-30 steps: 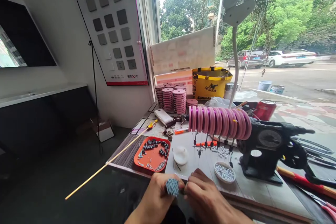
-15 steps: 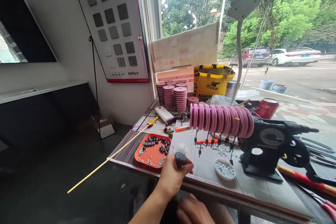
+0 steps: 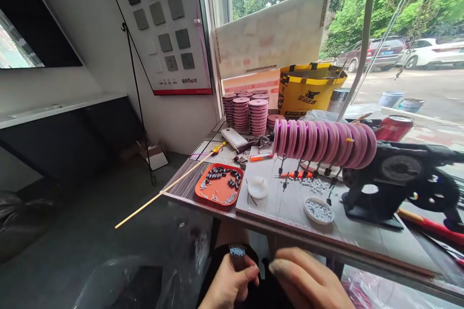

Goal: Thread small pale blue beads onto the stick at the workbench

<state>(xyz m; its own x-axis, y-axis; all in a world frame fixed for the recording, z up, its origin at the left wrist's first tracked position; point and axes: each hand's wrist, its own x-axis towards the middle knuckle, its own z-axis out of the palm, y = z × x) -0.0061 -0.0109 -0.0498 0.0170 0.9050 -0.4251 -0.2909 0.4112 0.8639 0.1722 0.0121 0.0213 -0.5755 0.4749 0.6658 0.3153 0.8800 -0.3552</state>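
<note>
Below the table's front edge, my left hand (image 3: 234, 280) is closed around a small dark bundle (image 3: 237, 256) with many blue-grey tips at its upper end. What the pieces of the bundle are is too small to tell. Beside it on the right, my right hand (image 3: 308, 275) has its fingers bent and pressed together, their tips pointing at the left hand. Whatever lies between those fingers is hidden. On the board (image 3: 275, 212) above my hands sit a white dish (image 3: 258, 187) and a round dish of small grey beads (image 3: 319, 210).
A row of pink spools (image 3: 322, 142) is mounted on a black hand-cranked winder (image 3: 395, 174). Left of the board lies an orange tray (image 3: 217, 188) of small black and metal parts. A thin stick (image 3: 163, 193) juts past the table edge. Stacked pink spools (image 3: 258, 116) stand behind.
My left hand has drawn back from the board's front edge to below it, still holding the bundle. My right hand has risen and moved right. The camera view has tilted down.
</note>
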